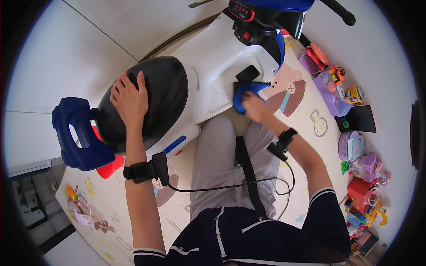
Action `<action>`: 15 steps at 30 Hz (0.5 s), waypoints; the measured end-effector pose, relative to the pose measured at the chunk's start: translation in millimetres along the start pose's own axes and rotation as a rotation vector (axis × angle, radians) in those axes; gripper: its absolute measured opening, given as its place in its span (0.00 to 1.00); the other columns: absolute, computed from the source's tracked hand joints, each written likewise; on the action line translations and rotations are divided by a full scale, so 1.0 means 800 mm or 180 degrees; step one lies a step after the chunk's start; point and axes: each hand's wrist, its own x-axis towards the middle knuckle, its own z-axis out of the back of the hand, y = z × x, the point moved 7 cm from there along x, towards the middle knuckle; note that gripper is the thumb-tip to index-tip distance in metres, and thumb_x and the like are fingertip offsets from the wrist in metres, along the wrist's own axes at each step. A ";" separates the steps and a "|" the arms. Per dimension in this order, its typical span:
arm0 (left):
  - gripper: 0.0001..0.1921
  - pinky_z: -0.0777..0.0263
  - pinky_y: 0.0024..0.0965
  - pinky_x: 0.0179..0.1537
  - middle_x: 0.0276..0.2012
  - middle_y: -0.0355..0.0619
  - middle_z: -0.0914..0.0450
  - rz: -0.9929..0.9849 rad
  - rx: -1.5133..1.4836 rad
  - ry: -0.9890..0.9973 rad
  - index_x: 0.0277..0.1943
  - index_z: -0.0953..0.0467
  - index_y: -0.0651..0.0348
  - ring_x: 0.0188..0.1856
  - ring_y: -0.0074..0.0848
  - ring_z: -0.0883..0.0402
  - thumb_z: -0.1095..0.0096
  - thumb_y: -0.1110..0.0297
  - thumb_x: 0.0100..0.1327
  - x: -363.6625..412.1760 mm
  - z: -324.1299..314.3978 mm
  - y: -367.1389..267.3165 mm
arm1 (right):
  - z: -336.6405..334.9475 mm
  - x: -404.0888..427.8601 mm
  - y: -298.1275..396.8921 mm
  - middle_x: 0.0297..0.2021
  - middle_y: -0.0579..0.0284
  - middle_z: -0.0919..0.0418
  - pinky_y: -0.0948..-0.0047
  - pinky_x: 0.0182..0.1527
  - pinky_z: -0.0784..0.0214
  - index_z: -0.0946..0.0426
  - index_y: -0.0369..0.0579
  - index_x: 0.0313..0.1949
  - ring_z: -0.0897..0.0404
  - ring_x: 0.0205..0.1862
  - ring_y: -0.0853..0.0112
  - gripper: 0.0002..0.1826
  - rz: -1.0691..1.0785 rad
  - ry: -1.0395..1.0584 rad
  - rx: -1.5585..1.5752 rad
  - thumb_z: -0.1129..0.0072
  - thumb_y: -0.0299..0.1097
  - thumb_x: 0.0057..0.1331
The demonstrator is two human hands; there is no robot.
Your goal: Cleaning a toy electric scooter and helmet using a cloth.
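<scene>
A child's ride-on toy scooter with a white body (199,46) stands sideways before me. My left hand (130,98) lies flat on its black seat (163,96), fingers somewhat spread. In my right hand (254,106) is a blue cloth (242,96), bunched and slightly blurred, at the near edge of the white footboard (223,86). Just beyond the cloth lies a black pedal pad (248,73) on the footboard. A dark blue backrest (68,146) with an oval opening juts out behind the seat. At the front are the handlebar grip (339,11) and a red-rimmed control panel (241,11).
Beneath lies a cream play mat (303,139) printed with bears. Toys and a purple bin (332,96) line the right wall, with a red box (361,196) nearer. White cabinet doors (60,60) stand behind the scooter. A cable (216,189) joins my wrist straps.
</scene>
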 end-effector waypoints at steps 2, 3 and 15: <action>0.25 0.46 0.41 0.57 0.52 0.49 0.31 -0.0003 -0.0028 0.0007 0.55 0.36 0.58 0.56 0.40 0.36 0.61 0.47 0.65 -0.001 -0.001 0.002 | -0.022 0.018 0.056 0.29 0.55 0.25 0.65 0.52 0.38 0.28 0.44 0.18 0.27 0.41 0.61 0.04 0.0496 -0.0088 0.0434 0.45 0.26 0.37; 0.25 0.46 0.41 0.57 0.52 0.50 0.31 -0.0013 -0.0074 0.0019 0.55 0.36 0.58 0.56 0.40 0.36 0.61 0.47 0.65 -0.001 -0.005 0.000 | -0.024 0.025 0.077 0.28 0.56 0.26 0.66 0.51 0.38 0.29 0.44 0.19 0.27 0.42 0.62 0.05 0.0707 -0.0303 0.0511 0.46 0.26 0.37; 0.25 0.46 0.41 0.57 0.52 0.50 0.31 0.0029 -0.0128 0.0062 0.55 0.37 0.58 0.56 0.40 0.36 0.62 0.47 0.65 0.001 0.000 0.002 | 0.034 -0.014 -0.073 0.41 0.55 0.23 0.62 0.57 0.42 0.25 0.41 0.23 0.26 0.45 0.63 0.08 0.0114 0.0079 -0.0112 0.48 0.24 0.39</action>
